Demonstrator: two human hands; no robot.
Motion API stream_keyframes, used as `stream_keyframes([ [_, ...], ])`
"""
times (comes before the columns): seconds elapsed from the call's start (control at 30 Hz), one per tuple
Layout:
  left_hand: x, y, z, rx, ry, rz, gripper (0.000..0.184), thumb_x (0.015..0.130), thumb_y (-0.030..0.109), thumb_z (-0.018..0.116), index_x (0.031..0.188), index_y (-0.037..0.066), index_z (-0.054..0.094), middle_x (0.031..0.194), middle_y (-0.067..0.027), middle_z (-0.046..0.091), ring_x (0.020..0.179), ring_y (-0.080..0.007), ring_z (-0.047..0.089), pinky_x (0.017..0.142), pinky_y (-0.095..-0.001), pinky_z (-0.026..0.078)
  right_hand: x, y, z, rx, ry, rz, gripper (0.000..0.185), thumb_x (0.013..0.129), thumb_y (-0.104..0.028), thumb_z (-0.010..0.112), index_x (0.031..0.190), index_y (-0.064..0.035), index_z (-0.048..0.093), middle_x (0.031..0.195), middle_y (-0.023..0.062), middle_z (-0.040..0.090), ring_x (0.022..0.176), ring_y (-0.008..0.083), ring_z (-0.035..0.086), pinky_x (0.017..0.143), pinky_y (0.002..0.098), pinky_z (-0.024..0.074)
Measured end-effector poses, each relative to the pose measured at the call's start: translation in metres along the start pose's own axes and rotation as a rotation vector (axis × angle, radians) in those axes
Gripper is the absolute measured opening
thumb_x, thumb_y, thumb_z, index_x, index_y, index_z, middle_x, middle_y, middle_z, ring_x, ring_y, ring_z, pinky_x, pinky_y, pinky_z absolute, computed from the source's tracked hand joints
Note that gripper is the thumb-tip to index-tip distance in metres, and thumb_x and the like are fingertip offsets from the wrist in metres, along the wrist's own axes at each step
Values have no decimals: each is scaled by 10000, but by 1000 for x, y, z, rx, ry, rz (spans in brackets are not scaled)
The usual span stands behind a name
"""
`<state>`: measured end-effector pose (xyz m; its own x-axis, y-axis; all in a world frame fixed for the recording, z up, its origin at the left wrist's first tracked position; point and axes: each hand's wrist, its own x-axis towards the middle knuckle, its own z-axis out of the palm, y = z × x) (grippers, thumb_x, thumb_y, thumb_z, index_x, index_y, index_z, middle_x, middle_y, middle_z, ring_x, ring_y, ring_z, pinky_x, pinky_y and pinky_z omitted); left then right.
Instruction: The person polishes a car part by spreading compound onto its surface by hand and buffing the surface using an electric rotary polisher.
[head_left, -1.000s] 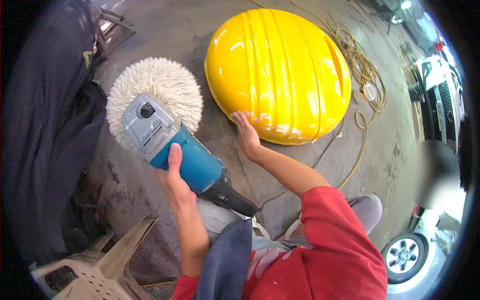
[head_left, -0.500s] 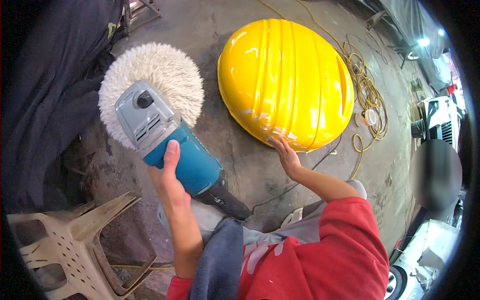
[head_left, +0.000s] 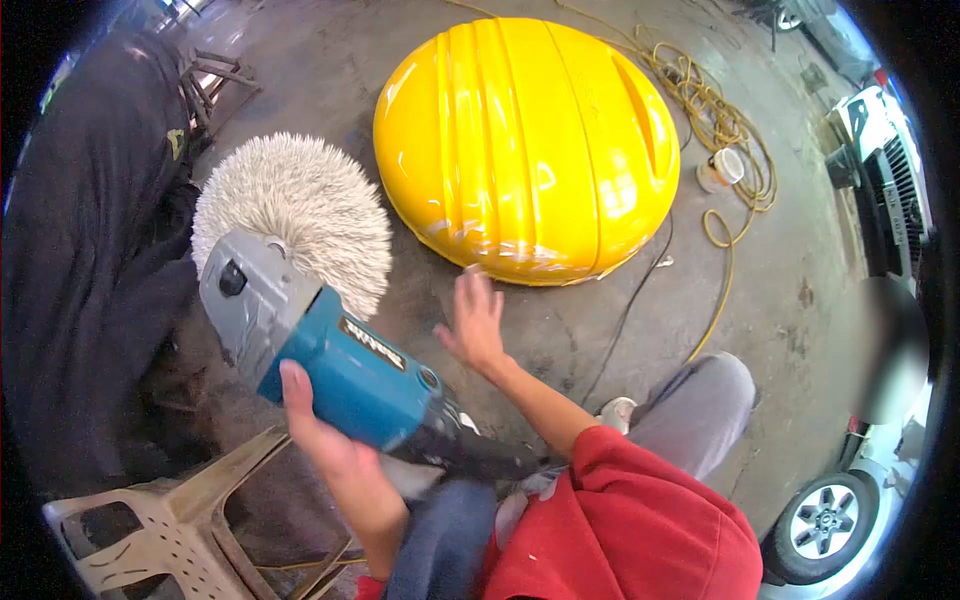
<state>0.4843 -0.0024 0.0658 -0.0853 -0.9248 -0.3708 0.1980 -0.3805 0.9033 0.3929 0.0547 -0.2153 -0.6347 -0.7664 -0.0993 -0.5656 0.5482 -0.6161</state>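
Half a second ago our right hand point(head_left: 478, 325) touched the yellow shell point(head_left: 530, 150) on the floor point(head_left: 780, 290); now its grip is spread wide near the shell's lower edge. Our left hand point(head_left: 332, 438) keeps its grip around the polisher point(head_left: 350, 380), whose label point(head_left: 372, 343) has turned into view. A bucket point(head_left: 721, 171) stands beside the coiled hose point(head_left: 705, 100), contents unclear.

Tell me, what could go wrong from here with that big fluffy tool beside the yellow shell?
Only the left hand is seen gripping the polisher, so it could perhaps tip or slip.

The fluffy pad is close to the dark draped cloth; if spinning, it might snag it.

The dark cord lies on the floor near the person's shoe, so it might get caught underfoot.
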Motion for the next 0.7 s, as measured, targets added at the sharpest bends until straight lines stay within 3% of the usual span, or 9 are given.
stream_keyframes([
  [0.17, -54, -1, 10, 67, 47, 116, 835, 868, 645, 540, 1413, 23, 425, 1283, -200, 560, 1135, -330, 575, 968, -451, 473, 25, -1, -6, -67, 302, 47, 974, 729, -313, 746, 1486, 43, 247, 1569, 258, 149, 1467, 407, 144, 1140, 635, 133],
  [0.23, -60, -8, 2, 22, 27, 121, 873, 859, 694, 520, 1416, 30, 418, 1252, -216, 583, 1096, -339, 608, 932, -446, 507, 43, 21, 12, -541, 320, -37, 738, 840, -239, 601, 1464, 45, 329, 1574, 218, 182, 1465, 370, 185, 1145, 628, 151],
  [0.3, -59, -3, -2, 9, -76, 98, 910, 855, 729, 477, 1430, 30, 397, 1231, -260, 585, 1070, -358, 622, 893, -472, 533, 34, -1, 25, -367, 94, -160, 571, 857, -207, 534, 1370, 38, 486, 1531, 200, 300, 1454, 347, 208, 1154, 597, 172],
  [0.37, -57, -6, -12, 16, -149, 93, 920, 853, 747, 453, 1435, 36, 393, 1215, -268, 592, 1055, -367, 626, 868, -477, 544, 42, -10, 29, -586, 223, -393, 588, 875, -252, 524, 1384, 38, 472, 1532, 177, 316, 1454, 348, 212, 1168, 578, 151],
  [0.4, -56, -5, -15, -6, -181, 73, 915, 854, 749, 449, 1428, 38, 402, 1211, -262, 593, 1041, -361, 629, 865, -471, 543, 55, -18, 22, -584, 225, -379, 588, 875, -252, 524, 1384, 38, 472, 1532, 177, 316, 1454, 348, 212, 1168, 578, 151],
  [0.47, -52, -4, -15, -15, -235, 45, 910, 855, 751, 444, 1421, 40, 412, 1207, -255, 594, 1027, -356, 632, 862, -465, 542, 99, -27, -4, -886, 240, -417, 613, 890, -298, 514, 1407, 26, 457, 1547, 166, 306, 1454, 338, 231, 1178, 571, 107],
  [0.57, -47, -1, -4, 57, -96, 92, 946, 829, 754, 475, 1453, 48, 381, 1289, -251, 539, 1102, -362, 589, 911, -466, 515, 128, -30, 6, -1354, -78, -509, 464, 912, -294, 495, 1314, -92, 611, 1504, 165, 409, 1434, 321, 300, 1188, 574, 48],
  [0.63, -51, -5, 9, 32, 54, 160, 925, 831, 738, 491, 1446, 53, 397, 1308, -255, 526, 1119, -359, 581, 949, -469, 491, 107, -46, -1, -965, -456, -415, 337, 932, -259, 490, 1107, -113, 738, 1331, 90, 599, 1376, 318, 393, 1177, 580, 102],
  [0.7, -47, -5, 2, -55, 19, 68, 897, 842, 713, 499, 1435, 46, 412, 1320, -255, 519, 1124, -355, 577, 971, -467, 474, 76, -33, -31, -647, -292, -385, 348, 904, -240, 564, 1193, -88, 684, 1330, 128, 580, 1342, 321, 428, 1147, 587, 164],
])
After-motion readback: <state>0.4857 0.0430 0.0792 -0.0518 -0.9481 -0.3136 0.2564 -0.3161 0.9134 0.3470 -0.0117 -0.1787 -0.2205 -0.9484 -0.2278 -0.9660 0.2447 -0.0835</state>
